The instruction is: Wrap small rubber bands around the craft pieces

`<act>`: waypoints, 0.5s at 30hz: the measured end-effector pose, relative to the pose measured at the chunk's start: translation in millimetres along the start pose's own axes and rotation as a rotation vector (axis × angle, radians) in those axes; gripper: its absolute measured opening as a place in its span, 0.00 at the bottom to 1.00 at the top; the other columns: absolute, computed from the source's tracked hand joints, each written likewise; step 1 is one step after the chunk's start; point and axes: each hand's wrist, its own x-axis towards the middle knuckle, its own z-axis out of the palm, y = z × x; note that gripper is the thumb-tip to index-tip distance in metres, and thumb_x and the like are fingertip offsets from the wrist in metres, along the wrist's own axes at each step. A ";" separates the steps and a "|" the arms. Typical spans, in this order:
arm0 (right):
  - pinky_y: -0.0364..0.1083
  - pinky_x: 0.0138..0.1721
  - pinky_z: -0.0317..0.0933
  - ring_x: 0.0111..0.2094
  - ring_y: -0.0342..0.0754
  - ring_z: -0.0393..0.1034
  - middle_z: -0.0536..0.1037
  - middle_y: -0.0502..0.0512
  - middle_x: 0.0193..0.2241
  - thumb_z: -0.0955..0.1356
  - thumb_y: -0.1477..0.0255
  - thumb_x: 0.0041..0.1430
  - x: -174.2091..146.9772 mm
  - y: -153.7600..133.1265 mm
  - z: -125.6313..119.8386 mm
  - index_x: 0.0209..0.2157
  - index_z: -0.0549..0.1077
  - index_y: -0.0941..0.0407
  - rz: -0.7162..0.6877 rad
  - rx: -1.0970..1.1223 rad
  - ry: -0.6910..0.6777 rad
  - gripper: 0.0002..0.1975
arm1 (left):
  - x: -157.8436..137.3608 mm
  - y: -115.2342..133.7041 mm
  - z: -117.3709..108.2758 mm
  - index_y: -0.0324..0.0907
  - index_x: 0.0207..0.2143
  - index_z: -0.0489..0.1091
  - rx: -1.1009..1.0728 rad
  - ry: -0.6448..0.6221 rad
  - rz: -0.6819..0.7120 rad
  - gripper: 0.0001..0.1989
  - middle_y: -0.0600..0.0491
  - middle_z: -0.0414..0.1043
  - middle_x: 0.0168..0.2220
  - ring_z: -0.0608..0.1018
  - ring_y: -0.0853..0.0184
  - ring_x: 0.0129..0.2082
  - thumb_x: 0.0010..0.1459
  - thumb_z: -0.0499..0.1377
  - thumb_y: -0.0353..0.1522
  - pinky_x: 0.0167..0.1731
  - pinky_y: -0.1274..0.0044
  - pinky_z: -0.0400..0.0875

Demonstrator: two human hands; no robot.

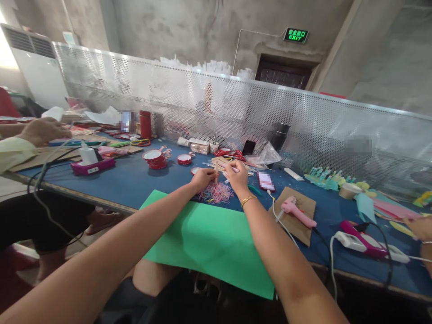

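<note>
My left hand [203, 179] is closed on a short, pale wooden stick [216, 172], which stands nearly upright in its fingertips. Close beside it, my right hand [237, 175] grips a slim, pale pink pen-like tool [232, 169]; its tip points toward the stick. Below both hands lies a loose heap of thin, multicoloured strands [218, 193] on the blue table [128, 173]. A green sheet [209, 238] spreads under my forearms and hangs over the table's front edge. Flat wooden sticks [221, 161] lie scattered just behind my hands.
A pink glue gun [299, 211] rests on cardboard [305, 231] at the right, its cord trailing. Purple power strips [92, 167] stand at both sides. Red-rimmed round pieces [155, 159] sit left of centre. A perforated metal panel [189, 99] borders the back. Co-workers' hands [45, 130] show at both edges.
</note>
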 end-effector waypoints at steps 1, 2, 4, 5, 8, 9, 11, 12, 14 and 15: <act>0.46 0.35 0.67 0.31 0.49 0.72 0.77 0.48 0.25 0.66 0.60 0.55 -0.2 0.1 0.2 0.26 0.68 0.51 0.004 -0.001 -0.003 0.10 | -0.7 1.0 0.3 0.39 0.30 0.79 0.005 -0.005 0.009 0.20 0.54 0.74 0.22 0.71 0.69 0.23 0.45 0.67 0.46 0.28 0.76 0.65; 0.46 0.35 0.66 0.31 0.49 0.72 0.77 0.48 0.25 0.66 0.60 0.55 -0.4 0.3 0.4 0.26 0.68 0.51 0.004 -0.003 -0.009 0.11 | -1.5 2.3 0.6 0.39 0.29 0.78 0.015 -0.006 0.009 0.19 0.54 0.74 0.22 0.71 0.69 0.23 0.45 0.67 0.46 0.28 0.77 0.65; 0.46 0.35 0.66 0.31 0.48 0.72 0.77 0.48 0.25 0.66 0.60 0.55 -0.8 0.1 0.4 0.26 0.68 0.52 -0.007 -0.005 -0.010 0.11 | -3.5 5.2 1.2 0.39 0.29 0.79 0.046 0.008 -0.008 0.18 0.54 0.74 0.22 0.71 0.69 0.23 0.45 0.66 0.46 0.27 0.77 0.64; 0.46 0.35 0.66 0.31 0.48 0.72 0.77 0.48 0.26 0.67 0.60 0.55 -1.0 -0.2 0.2 0.26 0.68 0.52 -0.017 -0.007 -0.009 0.11 | -4.4 6.6 1.4 0.39 0.29 0.79 0.066 0.023 -0.022 0.18 0.54 0.74 0.22 0.70 0.69 0.23 0.45 0.66 0.45 0.27 0.77 0.64; 0.46 0.36 0.66 0.30 0.48 0.71 0.78 0.48 0.25 0.68 0.60 0.54 -0.7 -0.6 -0.8 0.25 0.69 0.52 -0.033 -0.002 0.007 0.11 | -6.2 9.3 1.1 0.38 0.30 0.80 0.112 0.053 -0.046 0.16 0.54 0.75 0.23 0.70 0.70 0.22 0.46 0.66 0.43 0.26 0.77 0.62; 0.46 0.36 0.66 0.29 0.48 0.71 0.78 0.48 0.25 0.68 0.60 0.54 -0.4 -0.3 -1.0 0.25 0.69 0.52 -0.031 0.002 0.015 0.11 | -6.4 9.6 0.7 0.38 0.30 0.80 0.122 0.050 -0.043 0.16 0.54 0.75 0.23 0.70 0.70 0.22 0.46 0.65 0.43 0.26 0.77 0.62; 0.46 0.35 0.66 0.29 0.48 0.71 0.78 0.49 0.25 0.67 0.61 0.54 0.4 1.2 -1.0 0.26 0.69 0.52 -0.020 0.016 0.024 0.10 | -6.0 9.3 -0.1 0.38 0.30 0.80 0.134 0.034 -0.028 0.17 0.54 0.75 0.22 0.69 0.70 0.22 0.47 0.65 0.43 0.26 0.77 0.62; 0.45 0.34 0.66 0.29 0.48 0.72 0.78 0.49 0.26 0.67 0.61 0.55 0.7 2.3 -0.7 0.26 0.69 0.52 -0.015 0.021 0.020 0.10 | -5.5 8.8 -0.3 0.38 0.30 0.80 0.139 0.026 -0.019 0.17 0.54 0.76 0.22 0.69 0.70 0.22 0.47 0.65 0.44 0.26 0.77 0.62; 0.45 0.33 0.65 0.30 0.48 0.72 0.78 0.49 0.26 0.66 0.61 0.55 1.0 4.6 0.3 0.27 0.69 0.52 -0.016 0.018 0.005 0.10 | -4.4 7.7 -0.1 0.37 0.30 0.80 0.134 0.024 -0.017 0.18 0.54 0.76 0.23 0.70 0.69 0.23 0.46 0.65 0.44 0.26 0.77 0.62; 0.45 0.33 0.65 0.30 0.48 0.72 0.79 0.49 0.26 0.65 0.61 0.56 0.8 5.4 0.9 0.27 0.68 0.52 -0.020 0.013 -0.002 0.10 | -4.0 7.2 0.3 0.37 0.30 0.80 0.123 0.033 -0.024 0.18 0.53 0.76 0.23 0.70 0.69 0.23 0.46 0.66 0.44 0.26 0.77 0.62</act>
